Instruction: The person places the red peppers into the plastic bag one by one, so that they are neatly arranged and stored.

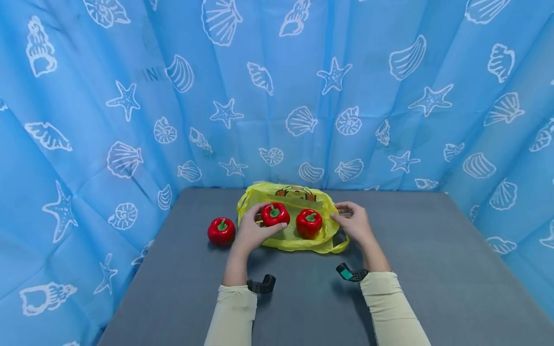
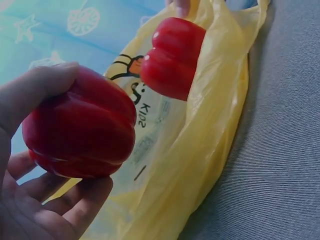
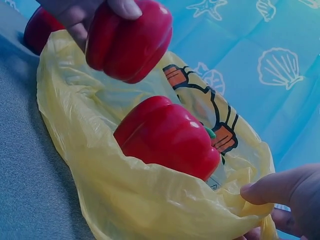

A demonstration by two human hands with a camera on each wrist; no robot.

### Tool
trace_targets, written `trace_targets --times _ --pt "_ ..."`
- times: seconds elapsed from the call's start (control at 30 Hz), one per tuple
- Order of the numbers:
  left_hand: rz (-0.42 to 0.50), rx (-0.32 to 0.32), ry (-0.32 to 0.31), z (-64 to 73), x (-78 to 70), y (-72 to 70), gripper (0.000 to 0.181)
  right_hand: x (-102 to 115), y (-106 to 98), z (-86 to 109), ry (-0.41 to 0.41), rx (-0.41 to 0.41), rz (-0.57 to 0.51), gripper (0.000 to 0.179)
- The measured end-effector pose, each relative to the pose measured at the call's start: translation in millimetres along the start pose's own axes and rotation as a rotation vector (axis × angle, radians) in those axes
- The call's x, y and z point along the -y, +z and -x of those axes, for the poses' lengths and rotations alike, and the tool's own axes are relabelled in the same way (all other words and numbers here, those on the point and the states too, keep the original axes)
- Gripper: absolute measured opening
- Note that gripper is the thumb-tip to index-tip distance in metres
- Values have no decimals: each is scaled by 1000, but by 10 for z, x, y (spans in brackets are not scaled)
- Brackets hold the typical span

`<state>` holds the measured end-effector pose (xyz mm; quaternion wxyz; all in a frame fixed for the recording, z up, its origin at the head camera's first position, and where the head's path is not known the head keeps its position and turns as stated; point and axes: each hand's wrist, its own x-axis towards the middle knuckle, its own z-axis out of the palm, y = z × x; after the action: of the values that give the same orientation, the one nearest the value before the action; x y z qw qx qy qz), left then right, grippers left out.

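My left hand (image 1: 253, 230) grips a red bell pepper (image 1: 275, 214) with a green stem, thumb on one side and fingers on the other. That pepper (image 2: 82, 125) hangs over the left part of a yellow plastic bag (image 1: 283, 244) with a printed cartoon. Inside the bag's open mouth sits a second red bell pepper (image 3: 167, 137). My right hand (image 1: 355, 223) pinches the bag's right rim between thumb and fingers, as the right wrist view shows. A third red bell pepper (image 1: 221, 231) stands on the grey table to the left of the bag.
The grey table (image 1: 303, 298) reaches back to a blue curtain (image 1: 268, 96) printed with white shells and starfish. More of the curtain hangs along the left and right sides. A bag handle loop (image 1: 339, 247) lies at the bag's front right.
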<state>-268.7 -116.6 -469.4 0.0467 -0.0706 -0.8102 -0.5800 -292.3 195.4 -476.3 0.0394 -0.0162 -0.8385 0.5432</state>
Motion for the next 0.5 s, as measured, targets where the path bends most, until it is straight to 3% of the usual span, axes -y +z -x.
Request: trace_targets --times 0.23,0.5 --pt "12 82 46 -50 44 58 79 6 -3 11 11 7 -1 39" --pt "17 83 37 -62 61 93 81 35 -3 4 -1 5 4 38"
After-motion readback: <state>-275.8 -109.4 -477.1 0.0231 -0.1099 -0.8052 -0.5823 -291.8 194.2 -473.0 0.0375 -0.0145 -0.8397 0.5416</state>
